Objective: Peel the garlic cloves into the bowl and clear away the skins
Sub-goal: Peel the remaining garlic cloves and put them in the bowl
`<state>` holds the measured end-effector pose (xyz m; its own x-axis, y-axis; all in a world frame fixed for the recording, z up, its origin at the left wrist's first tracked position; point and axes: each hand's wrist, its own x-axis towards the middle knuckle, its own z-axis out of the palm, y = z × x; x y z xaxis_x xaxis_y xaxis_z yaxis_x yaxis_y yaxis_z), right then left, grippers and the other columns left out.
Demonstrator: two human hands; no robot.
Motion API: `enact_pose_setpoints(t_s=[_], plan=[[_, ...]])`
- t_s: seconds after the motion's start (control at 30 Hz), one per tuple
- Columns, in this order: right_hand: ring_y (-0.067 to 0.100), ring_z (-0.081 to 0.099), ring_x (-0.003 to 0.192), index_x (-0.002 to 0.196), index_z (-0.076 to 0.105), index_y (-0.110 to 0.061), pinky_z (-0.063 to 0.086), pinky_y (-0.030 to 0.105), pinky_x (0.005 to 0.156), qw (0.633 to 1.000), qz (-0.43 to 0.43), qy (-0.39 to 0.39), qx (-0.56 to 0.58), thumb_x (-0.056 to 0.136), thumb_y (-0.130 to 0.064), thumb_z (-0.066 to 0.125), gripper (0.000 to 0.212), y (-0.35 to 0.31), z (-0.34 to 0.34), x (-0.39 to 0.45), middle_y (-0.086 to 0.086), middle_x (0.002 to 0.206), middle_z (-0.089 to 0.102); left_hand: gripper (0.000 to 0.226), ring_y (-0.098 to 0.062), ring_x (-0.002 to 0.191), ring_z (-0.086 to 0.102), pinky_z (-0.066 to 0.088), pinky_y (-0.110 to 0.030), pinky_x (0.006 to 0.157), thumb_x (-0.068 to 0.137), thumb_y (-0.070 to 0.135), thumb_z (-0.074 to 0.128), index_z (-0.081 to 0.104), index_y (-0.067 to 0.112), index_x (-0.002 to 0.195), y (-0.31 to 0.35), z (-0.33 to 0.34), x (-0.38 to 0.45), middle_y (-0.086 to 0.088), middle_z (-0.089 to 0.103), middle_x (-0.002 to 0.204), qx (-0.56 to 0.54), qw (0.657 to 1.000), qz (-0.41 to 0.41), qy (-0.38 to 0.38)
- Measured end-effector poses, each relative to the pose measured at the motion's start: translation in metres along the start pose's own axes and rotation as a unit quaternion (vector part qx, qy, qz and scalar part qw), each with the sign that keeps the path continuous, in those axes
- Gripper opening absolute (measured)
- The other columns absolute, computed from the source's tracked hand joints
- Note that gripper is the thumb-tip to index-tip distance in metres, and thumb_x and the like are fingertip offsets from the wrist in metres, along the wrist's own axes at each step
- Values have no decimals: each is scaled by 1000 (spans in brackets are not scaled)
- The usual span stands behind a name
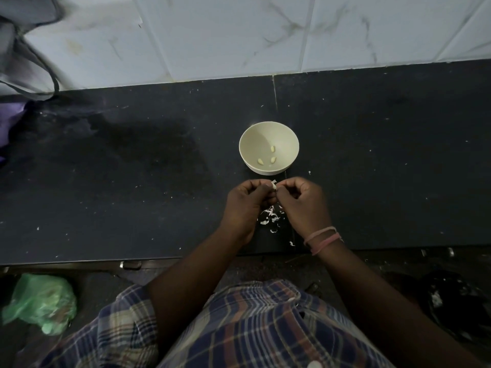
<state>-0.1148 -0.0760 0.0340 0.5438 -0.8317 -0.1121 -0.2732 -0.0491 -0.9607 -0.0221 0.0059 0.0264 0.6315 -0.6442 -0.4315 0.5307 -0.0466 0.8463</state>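
A: Three peeled pale garlic cloves (268,157) lie in the small round cream bowl (287,136). Fourth one?

B: A small white half-skinned garlic clove (273,185) sits pinched between both hands, just near side of the bowl. Left hand (245,201) clamps it steady; right hand (303,200) fingertips nip the skin to tear it.

A: Why there?

B: Probably a short drop into the bowl, and the torn white papery skins (271,217) fall in one heap on the dark stone counter (132,181) below the hands, easy to sweep.

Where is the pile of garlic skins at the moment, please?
In the head view, the garlic skins lie on the dark counter between the left hand and right hand, nearer than the bowl.
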Motion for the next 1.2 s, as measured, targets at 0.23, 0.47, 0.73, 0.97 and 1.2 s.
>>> enact_pose_setpoints(t_s=[0.23,0.47,0.73,0.97,1.2], plan=[[15,69,67,81,71,-17,58,40,67,997,-35,-2,-68,84,-21,69,6,1,-3,2,-2,70,72,6,-21,79,70,58,-29,76,92,1,67,70,-2,96,3,2,-2,-15,72,84,11,1000,22,7],[15,68,65,78,71,-18,57,39,64,994,-47,-12,-100,82,-20,68,6,-1,-7,3,-2,68,71,7,-24,80,71,59,-32,78,91,1,68,72,-2,95,2,0,-3,-17,73,84,12,1000,23,-6],[11,64,64,79,68,-18,54,32,63,994,-39,-6,-104,85,-20,67,6,0,-11,1,-3,69,69,11,-18,77,72,59,-27,77,96,-1,60,71,-1,94,8,1,-6,-11,73,82,-37,998,-26,-47],[8,61,63,80,65,-21,52,29,60,991,-57,-21,-121,84,-23,68,5,3,-12,-3,-5,69,68,7,-17,73,71,58,-24,71,92,-2,64,70,1,94,9,2,-9,-12,72,85,-33,997,-44,-52],[9,62,67,83,67,-17,50,23,62,996,-38,3,-76,87,-16,65,4,2,-10,-2,-3,73,67,12,-18,79,70,59,-25,75,92,-3,63,69,0,102,11,2,-12,-13,72,91,-42,997,-36,-47]])
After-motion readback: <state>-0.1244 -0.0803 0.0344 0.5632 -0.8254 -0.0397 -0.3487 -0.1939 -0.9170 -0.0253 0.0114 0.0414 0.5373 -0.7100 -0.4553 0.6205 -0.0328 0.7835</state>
